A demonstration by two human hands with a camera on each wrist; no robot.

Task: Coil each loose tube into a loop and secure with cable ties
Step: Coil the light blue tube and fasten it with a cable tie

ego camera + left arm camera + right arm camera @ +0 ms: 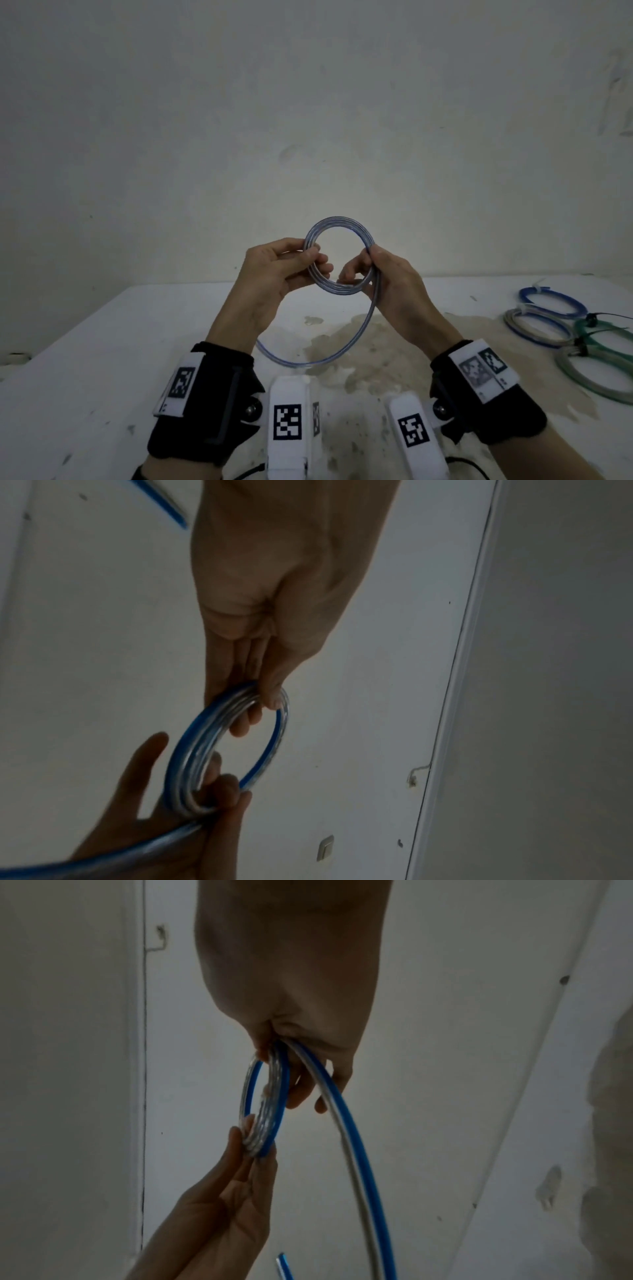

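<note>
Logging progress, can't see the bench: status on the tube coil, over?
Both hands grip the clear-blue tube coil, held above table. Loose tail still unwound. No tie on it. Nothing in the way.

One clear, blue-striped tube (337, 260) is partly wound, showing about three turns and one loose tail. Two hands hold it: left hand (274, 274) and right hand (387, 284). Four finished coils lie on one counter (102, 342): one blue coil (551, 301), one grey-blue coil (534, 325), one green coil (603, 337), one pale coil (592, 373). Two wrist bands carry printed markers.
</note>
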